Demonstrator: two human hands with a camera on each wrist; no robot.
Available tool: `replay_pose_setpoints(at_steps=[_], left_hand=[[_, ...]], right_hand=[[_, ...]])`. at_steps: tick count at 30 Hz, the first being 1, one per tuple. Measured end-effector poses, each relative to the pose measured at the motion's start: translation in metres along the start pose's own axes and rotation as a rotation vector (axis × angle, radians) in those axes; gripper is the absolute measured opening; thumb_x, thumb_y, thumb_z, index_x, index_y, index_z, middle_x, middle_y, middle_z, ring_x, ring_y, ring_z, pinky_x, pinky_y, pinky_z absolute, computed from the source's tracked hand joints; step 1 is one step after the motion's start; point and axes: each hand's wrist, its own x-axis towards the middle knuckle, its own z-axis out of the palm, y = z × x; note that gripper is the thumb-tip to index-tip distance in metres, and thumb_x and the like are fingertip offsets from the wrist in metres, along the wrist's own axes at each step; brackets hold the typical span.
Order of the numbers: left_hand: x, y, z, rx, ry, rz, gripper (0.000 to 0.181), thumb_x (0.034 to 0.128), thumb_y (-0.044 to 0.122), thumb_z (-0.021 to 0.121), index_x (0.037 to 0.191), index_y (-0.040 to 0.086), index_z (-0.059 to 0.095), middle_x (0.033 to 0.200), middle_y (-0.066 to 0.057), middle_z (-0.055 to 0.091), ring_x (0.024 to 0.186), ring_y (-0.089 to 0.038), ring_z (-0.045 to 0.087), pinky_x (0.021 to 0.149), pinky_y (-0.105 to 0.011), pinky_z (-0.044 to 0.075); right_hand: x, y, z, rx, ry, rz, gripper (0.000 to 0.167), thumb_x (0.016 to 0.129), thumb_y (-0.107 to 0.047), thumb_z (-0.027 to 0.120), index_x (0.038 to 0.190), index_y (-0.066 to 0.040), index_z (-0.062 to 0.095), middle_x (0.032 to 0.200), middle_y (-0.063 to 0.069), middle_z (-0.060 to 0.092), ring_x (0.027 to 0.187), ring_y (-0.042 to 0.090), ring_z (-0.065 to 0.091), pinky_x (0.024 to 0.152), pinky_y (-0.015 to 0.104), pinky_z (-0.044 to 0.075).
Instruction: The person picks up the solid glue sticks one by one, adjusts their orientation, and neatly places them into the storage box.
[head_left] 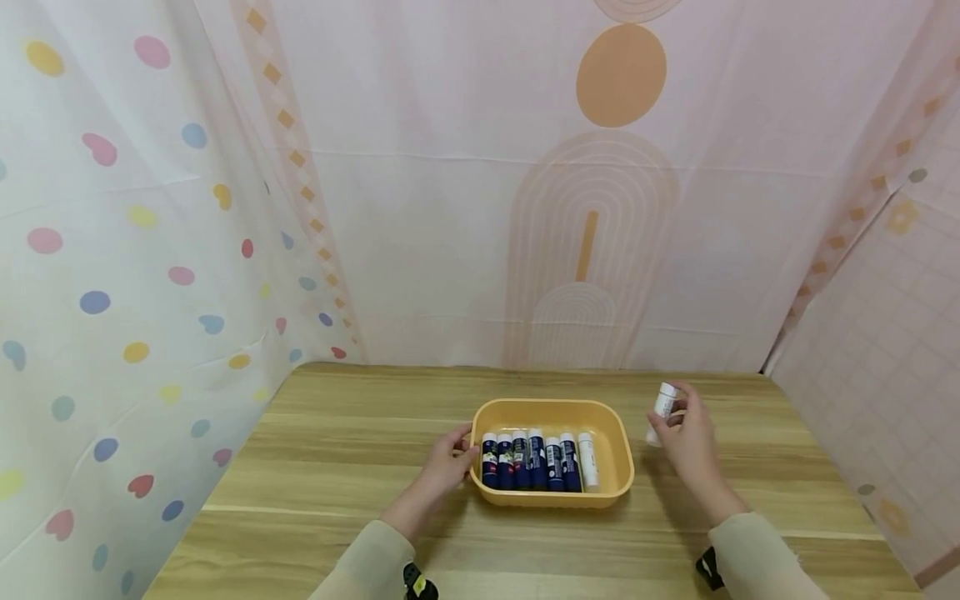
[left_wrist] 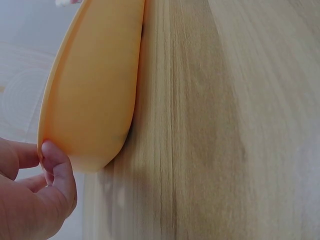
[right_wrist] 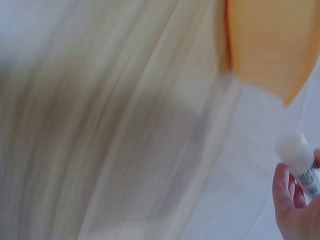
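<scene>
A yellow plastic basket [head_left: 551,499] stands on the wooden table. Inside it, several dark blue glue sticks [head_left: 537,460] with white caps lie side by side, and one white glue stick [head_left: 588,461] lies at the right end of the row. My left hand [head_left: 445,461] pinches the basket's left rim; the left wrist view shows thumb and fingers at the edge of its wall [left_wrist: 95,85]. To the right of the basket, my right hand [head_left: 686,429] holds another white glue stick [head_left: 663,408] above the table, tilted, its label partly covered by fingers.
The wooden table [head_left: 337,467] runs back to a patterned curtain [head_left: 435,250]. A dotted curtain [head_left: 150,333] hangs on the left and a checked one [head_left: 885,375] on the right.
</scene>
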Motion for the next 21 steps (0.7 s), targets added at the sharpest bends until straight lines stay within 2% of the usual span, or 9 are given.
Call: replay_pose_setpoints(at_steps=[3, 9, 17, 21], left_hand=[[0.001, -0.001, 0.000, 0.002, -0.001, 0.002, 0.043, 0.0926, -0.002, 0.052, 0.135, -0.004, 0.046, 0.090, -0.010, 0.047, 0.069, -0.015, 0.048, 0.053, -0.023, 0.047], [0.001, -0.001, -0.001, 0.008, -0.001, -0.005, 0.043, 0.0928, -0.002, 0.052, 0.136, -0.003, 0.046, 0.091, -0.010, 0.047, 0.068, -0.014, 0.048, 0.054, -0.023, 0.047], [0.000, 0.000, 0.000, 0.015, -0.004, -0.002, 0.044, 0.0931, 0.000, 0.053, 0.136, -0.003, 0.045, 0.091, -0.010, 0.048, 0.070, -0.015, 0.048, 0.054, -0.025, 0.048], [0.000, 0.000, 0.000, 0.012, -0.004, -0.003, 0.044, 0.0931, 0.000, 0.053, 0.136, -0.003, 0.045, 0.091, -0.010, 0.048, 0.069, -0.015, 0.048, 0.054, -0.025, 0.048]], right_hand=[[-0.009, -0.011, 0.008, 0.037, 0.035, -0.016, 0.056, 0.084, -0.003, 0.068, 0.131, 0.000, 0.038, 0.104, 0.021, 0.055, 0.084, 0.025, 0.054, 0.061, 0.014, 0.047], [-0.026, -0.022, 0.027, 0.035, 0.071, -0.124, 0.053, 0.081, -0.002, 0.072, 0.127, 0.001, 0.045, 0.102, 0.018, 0.054, 0.085, 0.025, 0.055, 0.062, 0.016, 0.049], [-0.041, -0.027, 0.043, -0.126, 0.018, -0.232, 0.055, 0.077, -0.008, 0.077, 0.125, -0.003, 0.050, 0.095, 0.012, 0.054, 0.077, 0.020, 0.055, 0.059, 0.024, 0.053], [-0.047, -0.030, 0.049, -0.202, 0.031, -0.310, 0.054, 0.075, -0.008, 0.079, 0.122, -0.004, 0.053, 0.092, 0.010, 0.054, 0.073, 0.018, 0.054, 0.058, 0.028, 0.053]])
